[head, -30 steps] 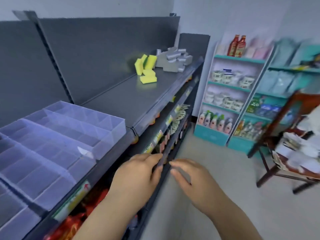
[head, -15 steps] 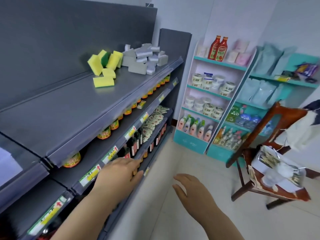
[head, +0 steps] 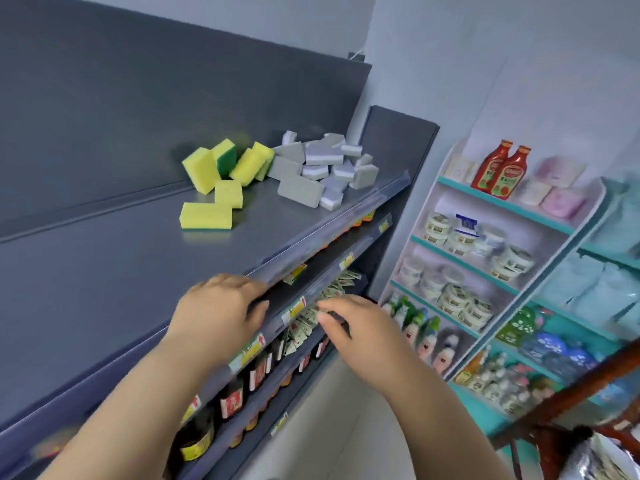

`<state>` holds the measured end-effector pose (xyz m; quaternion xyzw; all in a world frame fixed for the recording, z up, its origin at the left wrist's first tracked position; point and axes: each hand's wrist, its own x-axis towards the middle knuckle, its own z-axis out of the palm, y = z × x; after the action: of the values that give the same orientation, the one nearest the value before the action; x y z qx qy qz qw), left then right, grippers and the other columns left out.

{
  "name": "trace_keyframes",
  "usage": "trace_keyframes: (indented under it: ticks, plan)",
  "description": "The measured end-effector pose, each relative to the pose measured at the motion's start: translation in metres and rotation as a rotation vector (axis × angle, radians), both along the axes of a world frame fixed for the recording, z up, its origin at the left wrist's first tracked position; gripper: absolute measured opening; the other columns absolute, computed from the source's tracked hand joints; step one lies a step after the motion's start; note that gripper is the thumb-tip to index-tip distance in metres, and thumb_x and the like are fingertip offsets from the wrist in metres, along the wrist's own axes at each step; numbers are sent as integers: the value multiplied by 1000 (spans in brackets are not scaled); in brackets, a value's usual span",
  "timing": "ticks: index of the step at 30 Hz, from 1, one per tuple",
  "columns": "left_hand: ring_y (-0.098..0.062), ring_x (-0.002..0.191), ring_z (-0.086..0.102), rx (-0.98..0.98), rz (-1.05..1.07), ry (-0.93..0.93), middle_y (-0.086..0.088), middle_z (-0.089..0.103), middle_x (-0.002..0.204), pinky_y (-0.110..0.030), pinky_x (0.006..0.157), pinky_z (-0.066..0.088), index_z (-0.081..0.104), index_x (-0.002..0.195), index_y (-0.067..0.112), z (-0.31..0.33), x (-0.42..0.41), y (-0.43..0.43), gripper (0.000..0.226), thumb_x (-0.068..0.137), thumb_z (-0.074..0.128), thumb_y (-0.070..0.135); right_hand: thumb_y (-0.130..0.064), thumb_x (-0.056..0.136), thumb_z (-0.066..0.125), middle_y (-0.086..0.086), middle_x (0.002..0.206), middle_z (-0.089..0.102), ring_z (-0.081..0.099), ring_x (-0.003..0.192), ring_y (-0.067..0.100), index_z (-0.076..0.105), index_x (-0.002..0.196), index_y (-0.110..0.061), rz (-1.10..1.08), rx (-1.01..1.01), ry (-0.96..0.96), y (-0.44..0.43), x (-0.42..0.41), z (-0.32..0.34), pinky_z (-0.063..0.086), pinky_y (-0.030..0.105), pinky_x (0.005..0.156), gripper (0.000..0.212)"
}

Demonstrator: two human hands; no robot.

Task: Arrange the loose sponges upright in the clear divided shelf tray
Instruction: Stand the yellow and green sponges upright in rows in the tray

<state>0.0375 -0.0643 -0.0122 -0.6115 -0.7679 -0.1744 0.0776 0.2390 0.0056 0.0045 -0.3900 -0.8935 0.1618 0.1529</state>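
1. Our left grip (head: 221, 310) rests on the front edge of the top shelf (head: 138, 271), at its near part. Its fingers lie loose over the edge and hold nothing. We think it is there to steady us while we lean toward the far end.
2. Our right grip (head: 360, 330) hangs in the air just off that front edge. Its fingers are a little bent and hold nothing. It looks ready to pick something up.
3. Dark bottles (head: 239, 393) stand in a row under the top shelf.
4. The yellow sponges (head: 221, 181) sit in a loose pile far along the top shelf, near its back wall. Some lie flat and some lean.
5. The grey sponges (head: 318, 171) are heaped just past them, at the shelf's far end.
6. We cannot see the clear tray, so we cannot tell what is in it.
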Motion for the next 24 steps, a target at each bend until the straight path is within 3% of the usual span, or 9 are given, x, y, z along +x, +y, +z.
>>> trace_keyframes:
  ticks: [2, 5, 11, 16, 18, 20, 24]
  plan:
    - [-25, 100, 61, -1, 27, -17, 7, 68, 107, -34, 79, 48, 67, 109, 28, 5, -19, 33, 25, 85, 61, 33, -42, 95, 40, -10, 123, 57, 51, 110, 7, 54, 124, -28, 23, 16, -34, 39, -15, 7, 41, 23, 93, 35]
    - [-17, 125, 43, -75, 110, -31, 12, 50, 135, -31, 96, 39, 48, 133, 34, 14, -47, 83, 40, 94, 42, 42, -40, 95, 41, -10, 121, 58, 51, 110, 7, 56, 123, -27, 44, 18, -32, 97, -33, 14, 41, 24, 94, 34]
    - [-16, 131, 35, -198, 267, 1, 11, 40, 142, -33, 98, 38, 41, 137, 36, 14, -85, 142, 44, 94, 38, 46, -38, 94, 44, -11, 116, 59, 51, 109, 5, 57, 121, -27, 124, -65, 48, 174, -67, 0, 43, 25, 93, 31]
    - [-24, 136, 25, -375, 492, 0, 3, 26, 149, -38, 103, 34, 22, 144, 36, 1, -107, 167, 55, 94, 34, 53, -33, 95, 46, -13, 118, 58, 51, 108, 4, 59, 119, -26, 283, -128, 112, 229, -110, -3, 42, 26, 94, 29]
    - [-26, 136, 25, -346, 516, -89, 3, 27, 149, -39, 105, 35, 27, 144, 35, -3, -108, 182, 54, 93, 39, 49, -31, 95, 46, -11, 119, 59, 50, 112, 5, 60, 118, -25, 377, -133, 129, 254, -131, -1, 42, 28, 96, 28]
    - [-25, 129, 34, -245, 478, -163, 7, 39, 143, -36, 104, 36, 43, 136, 34, -5, -100, 198, 46, 92, 46, 45, -29, 94, 47, -9, 118, 60, 51, 112, 7, 61, 117, -22, 474, -121, 132, 278, -151, 2, 42, 30, 96, 27]
    - [-23, 112, 46, -104, 512, -140, 10, 55, 125, -39, 88, 46, 58, 120, 33, 0, -85, 224, 31, 93, 47, 40, -27, 94, 46, -8, 118, 59, 50, 112, 10, 63, 114, -21, 653, -113, 77, 318, -188, 12, 43, 34, 94, 26]
